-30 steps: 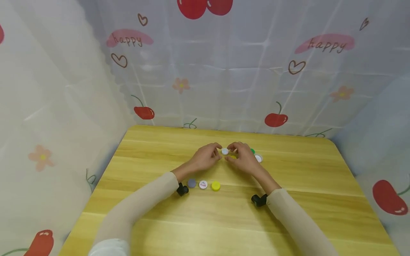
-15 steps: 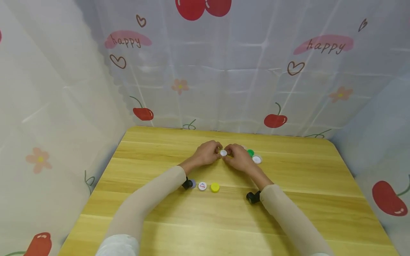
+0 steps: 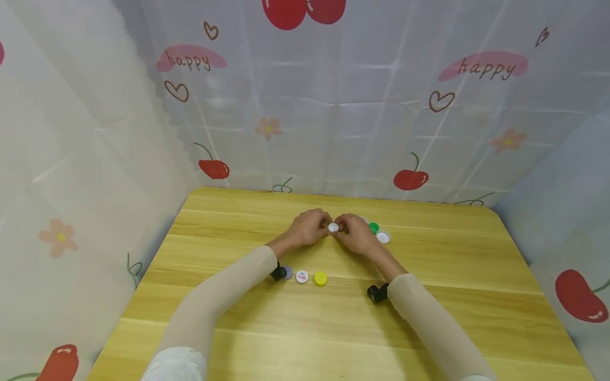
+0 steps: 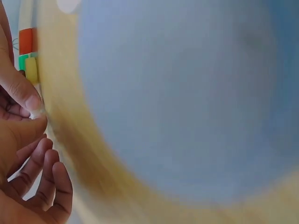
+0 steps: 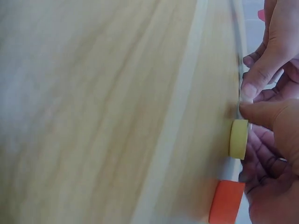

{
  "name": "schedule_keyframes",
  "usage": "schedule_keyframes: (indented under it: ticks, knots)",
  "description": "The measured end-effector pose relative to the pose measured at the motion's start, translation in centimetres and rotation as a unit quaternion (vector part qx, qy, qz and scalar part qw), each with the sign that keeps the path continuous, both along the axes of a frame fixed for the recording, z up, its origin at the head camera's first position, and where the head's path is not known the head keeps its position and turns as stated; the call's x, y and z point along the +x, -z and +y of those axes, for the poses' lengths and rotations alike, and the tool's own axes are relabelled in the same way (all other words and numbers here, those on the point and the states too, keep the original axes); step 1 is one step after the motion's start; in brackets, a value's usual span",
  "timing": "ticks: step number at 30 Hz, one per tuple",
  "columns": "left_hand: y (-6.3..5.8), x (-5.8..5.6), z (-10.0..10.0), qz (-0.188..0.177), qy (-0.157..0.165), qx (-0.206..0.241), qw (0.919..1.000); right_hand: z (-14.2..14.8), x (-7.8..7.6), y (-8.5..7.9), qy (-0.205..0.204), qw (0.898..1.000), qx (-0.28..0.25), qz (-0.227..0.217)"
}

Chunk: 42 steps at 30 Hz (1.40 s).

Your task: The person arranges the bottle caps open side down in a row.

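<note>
A small white bottle cap (image 3: 333,227) is held between both hands near the back of the table. My left hand (image 3: 308,226) pinches it from the left. From the other side, my right hand (image 3: 356,233) pinches its right edge. In the left wrist view, the thumbs meet at a sliver of the white cap (image 4: 36,113), and the fingers hide the rest. Close beside my right hand lie a green cap (image 3: 374,228) and a white cap (image 3: 383,237). The right wrist view shows a yellow cap (image 5: 238,139) and an orange-red cap (image 5: 227,201) near the fingers.
Nearer on the wooden table (image 3: 333,328) sit a purple cap (image 3: 288,272), a white printed cap (image 3: 302,277) and a yellow cap (image 3: 321,279) in a row. The purple one is partly behind the left wrist camera (image 3: 278,272). A printed curtain (image 3: 333,143) stands behind the table.
A second ago the fingers were spread around the white cap; both hands have since come together and pinch it. Over the last half second they have hardly moved.
</note>
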<state>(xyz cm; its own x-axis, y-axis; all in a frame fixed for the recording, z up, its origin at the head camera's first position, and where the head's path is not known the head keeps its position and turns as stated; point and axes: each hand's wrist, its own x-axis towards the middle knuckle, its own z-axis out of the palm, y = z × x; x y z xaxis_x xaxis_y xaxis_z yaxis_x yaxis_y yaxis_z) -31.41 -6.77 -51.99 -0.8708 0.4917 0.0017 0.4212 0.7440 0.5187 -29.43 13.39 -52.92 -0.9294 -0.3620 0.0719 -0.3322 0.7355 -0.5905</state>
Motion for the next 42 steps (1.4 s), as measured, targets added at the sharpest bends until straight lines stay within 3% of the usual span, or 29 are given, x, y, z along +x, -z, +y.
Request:
schedule_keyframes:
  ticks: [6,9,12,16,22,28,31,33,42]
  knots:
    - [-0.6,0.0,-0.8,0.006,0.044,0.022,0.9987,1.1,0.6,-0.7,-0.015,0.998,-0.057,-0.012]
    - [-0.8,0.6,-1.2,0.008,0.069,0.046,0.9965,1.9,1.5,-0.8,-0.017,0.996,-0.09,-0.006]
    - [-0.9,1.8,-1.7,0.007,0.089,0.078,0.993,2.3,2.8,-0.9,-0.024,0.993,-0.115,0.009]
    - [-1.0,4.2,-2.5,0.014,0.102,0.112,0.9883,2.4,5.0,-1.2,-0.042,0.988,-0.149,0.021]
    - [-1.6,7.9,-3.1,0.039,0.093,0.141,0.9848,2.4,7.8,-1.9,-0.07,0.981,-0.179,0.035]
    - [-1.6,9.6,-3.1,0.042,0.09,0.167,0.9808,2.5,9.0,-1.7,-0.079,0.978,-0.182,0.061]
    - [-1.6,9.8,-3.2,0.013,0.087,0.193,0.9772,2.5,9.2,-1.5,-0.089,0.975,-0.188,0.073]
    - [-1.6,9.8,-3.3,-0.026,0.085,0.217,0.9722,2.5,9.2,-1.3,-0.097,0.972,-0.195,0.083]
    - [-1.5,9.6,-3.4,-0.19,0.071,0.287,0.9364,3.0,9.5,-1.7,-0.113,0.966,-0.203,0.112]
